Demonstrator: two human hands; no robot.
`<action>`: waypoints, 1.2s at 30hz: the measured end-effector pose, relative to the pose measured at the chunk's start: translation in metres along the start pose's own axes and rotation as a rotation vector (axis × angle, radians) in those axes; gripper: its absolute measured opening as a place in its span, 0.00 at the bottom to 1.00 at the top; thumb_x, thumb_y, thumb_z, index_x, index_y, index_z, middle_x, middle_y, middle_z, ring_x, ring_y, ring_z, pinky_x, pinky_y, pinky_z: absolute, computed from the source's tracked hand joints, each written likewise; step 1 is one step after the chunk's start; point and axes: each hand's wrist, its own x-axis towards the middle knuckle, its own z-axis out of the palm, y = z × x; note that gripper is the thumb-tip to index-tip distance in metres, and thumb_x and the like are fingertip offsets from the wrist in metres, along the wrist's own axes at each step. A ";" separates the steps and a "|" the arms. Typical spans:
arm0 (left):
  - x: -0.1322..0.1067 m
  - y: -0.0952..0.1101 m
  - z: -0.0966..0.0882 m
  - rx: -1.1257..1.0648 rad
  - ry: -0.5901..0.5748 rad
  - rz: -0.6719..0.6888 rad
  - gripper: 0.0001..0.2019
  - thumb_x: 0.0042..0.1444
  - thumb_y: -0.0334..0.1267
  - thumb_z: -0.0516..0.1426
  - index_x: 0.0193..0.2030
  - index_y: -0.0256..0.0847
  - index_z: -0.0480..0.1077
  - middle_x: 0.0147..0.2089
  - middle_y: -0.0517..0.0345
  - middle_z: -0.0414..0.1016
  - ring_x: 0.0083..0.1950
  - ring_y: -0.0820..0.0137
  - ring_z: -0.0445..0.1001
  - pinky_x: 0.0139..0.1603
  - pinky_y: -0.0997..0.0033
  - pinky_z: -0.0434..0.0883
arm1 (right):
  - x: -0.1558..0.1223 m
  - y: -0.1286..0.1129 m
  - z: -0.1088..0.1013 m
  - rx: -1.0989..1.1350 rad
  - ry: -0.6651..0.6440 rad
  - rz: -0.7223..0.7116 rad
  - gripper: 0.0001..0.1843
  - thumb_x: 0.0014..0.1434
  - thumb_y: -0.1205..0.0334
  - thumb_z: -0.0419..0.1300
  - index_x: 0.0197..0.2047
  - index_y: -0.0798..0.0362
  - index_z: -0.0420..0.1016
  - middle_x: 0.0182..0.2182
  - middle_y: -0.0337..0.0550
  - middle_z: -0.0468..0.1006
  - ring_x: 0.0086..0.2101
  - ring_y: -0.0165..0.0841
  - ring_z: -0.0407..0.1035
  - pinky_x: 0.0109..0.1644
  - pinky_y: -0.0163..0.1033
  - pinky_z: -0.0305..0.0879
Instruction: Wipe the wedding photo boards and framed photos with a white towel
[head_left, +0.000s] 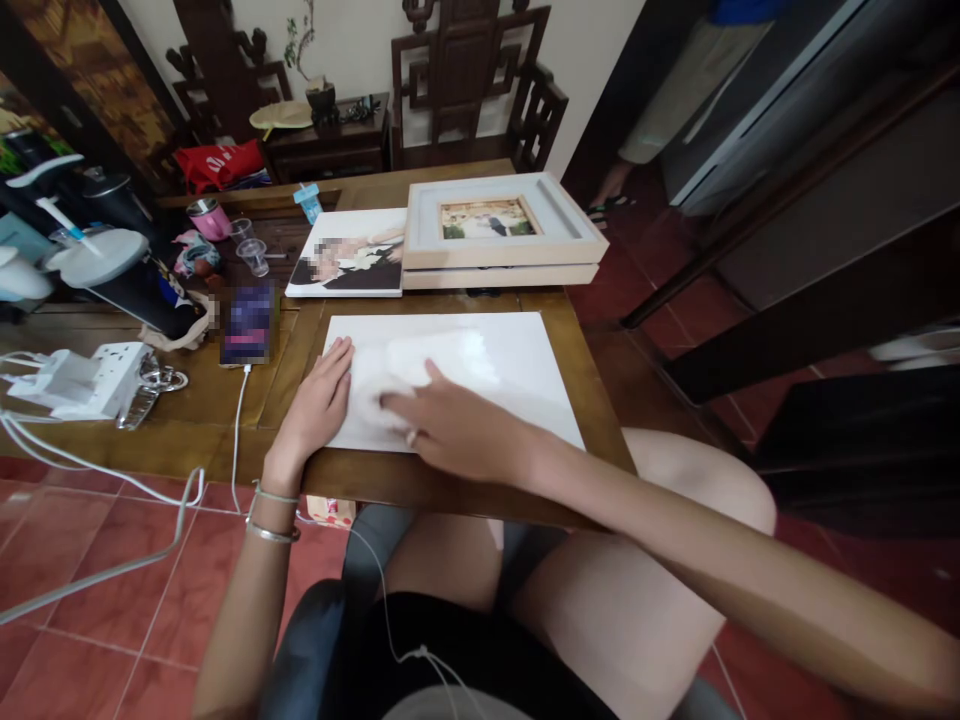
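A glossy white board (517,385) lies flat at the table's front edge. My left hand (319,395) rests on its left side, fingers stretched out and together, holding nothing. Over the left half of the board is my right hand (457,420), its fingers bent down onto a soft white cloth or tissue (371,400). That white piece is smeared by motion and blends into the board, so its outline is hard to make out. The right thumb points up and away from the other fingers.
Behind the board are stacked wooden picture frames (577,250) and a photo panel (352,255). To the left are a charging phone (247,325), a power strip (116,375) with cables, a large tumbler (135,280) and plastic cups (253,255). A person (675,90) stands at the back right.
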 end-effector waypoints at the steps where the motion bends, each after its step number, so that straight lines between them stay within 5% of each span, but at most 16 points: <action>1: 0.000 0.000 0.000 0.002 0.003 -0.002 0.25 0.67 0.38 0.46 0.69 0.34 0.61 0.73 0.43 0.57 0.76 0.59 0.52 0.75 0.50 0.52 | 0.010 0.011 -0.004 -0.035 0.021 0.063 0.21 0.61 0.75 0.48 0.55 0.60 0.70 0.52 0.57 0.77 0.55 0.45 0.70 0.68 0.64 0.47; 5: 0.002 0.002 0.001 -0.014 0.047 -0.010 0.24 0.67 0.39 0.46 0.67 0.35 0.65 0.72 0.44 0.61 0.75 0.58 0.55 0.74 0.50 0.53 | 0.051 0.040 -0.004 -0.179 0.171 0.280 0.23 0.63 0.73 0.47 0.60 0.64 0.67 0.57 0.67 0.72 0.62 0.54 0.60 0.65 0.72 0.43; 9: 0.004 0.000 -0.001 -0.201 0.149 -0.093 0.26 0.67 0.46 0.49 0.67 0.36 0.65 0.69 0.45 0.65 0.72 0.57 0.61 0.74 0.51 0.55 | 0.068 0.029 0.011 -0.241 0.189 0.345 0.24 0.64 0.71 0.49 0.62 0.63 0.68 0.65 0.69 0.63 0.67 0.61 0.50 0.65 0.76 0.40; 14: 0.003 0.000 -0.006 -0.618 0.286 -0.187 0.33 0.69 0.58 0.36 0.73 0.43 0.53 0.73 0.48 0.59 0.73 0.62 0.59 0.72 0.55 0.58 | 0.045 -0.001 0.027 -0.206 0.215 -0.115 0.19 0.64 0.70 0.52 0.55 0.60 0.73 0.62 0.63 0.68 0.66 0.54 0.53 0.68 0.71 0.43; 19: 0.000 0.005 -0.002 -0.517 0.310 -0.167 0.35 0.69 0.58 0.32 0.70 0.40 0.60 0.72 0.49 0.60 0.73 0.63 0.59 0.73 0.56 0.56 | 0.010 -0.015 0.007 -0.014 0.079 -0.334 0.16 0.61 0.74 0.52 0.49 0.59 0.75 0.54 0.54 0.77 0.62 0.43 0.62 0.71 0.61 0.45; 21: -0.001 0.007 -0.001 -0.338 0.259 -0.135 0.34 0.69 0.58 0.36 0.67 0.38 0.65 0.70 0.47 0.64 0.72 0.61 0.61 0.73 0.54 0.56 | 0.001 -0.015 -0.008 0.007 0.011 -0.246 0.16 0.59 0.75 0.52 0.47 0.59 0.76 0.51 0.54 0.78 0.56 0.42 0.68 0.71 0.56 0.46; 24: -0.001 0.010 0.000 -0.103 0.159 -0.079 0.32 0.69 0.55 0.41 0.62 0.32 0.70 0.67 0.42 0.68 0.71 0.59 0.63 0.73 0.53 0.56 | 0.000 -0.002 -0.027 -0.060 -0.054 0.070 0.16 0.59 0.75 0.51 0.46 0.60 0.76 0.44 0.56 0.80 0.48 0.44 0.73 0.64 0.53 0.56; 27: 0.000 0.012 0.001 -0.018 0.120 -0.049 0.28 0.69 0.50 0.44 0.61 0.30 0.70 0.66 0.40 0.68 0.71 0.58 0.62 0.73 0.52 0.57 | 0.018 0.023 -0.035 -0.064 0.012 0.308 0.16 0.65 0.67 0.49 0.49 0.59 0.75 0.42 0.60 0.79 0.48 0.50 0.72 0.52 0.50 0.64; 31: 0.000 0.011 0.001 0.030 0.124 -0.035 0.25 0.66 0.46 0.50 0.61 0.31 0.71 0.66 0.41 0.68 0.70 0.57 0.64 0.73 0.52 0.58 | 0.065 0.051 -0.035 0.048 0.199 0.348 0.18 0.69 0.58 0.47 0.49 0.57 0.75 0.47 0.61 0.79 0.49 0.49 0.71 0.49 0.45 0.64; 36: 0.000 0.009 0.000 0.065 0.141 -0.045 0.23 0.66 0.45 0.51 0.59 0.33 0.73 0.65 0.42 0.71 0.67 0.55 0.68 0.70 0.51 0.62 | 0.122 0.050 -0.037 0.119 0.203 0.283 0.19 0.70 0.56 0.47 0.49 0.59 0.75 0.52 0.55 0.78 0.52 0.43 0.70 0.53 0.39 0.62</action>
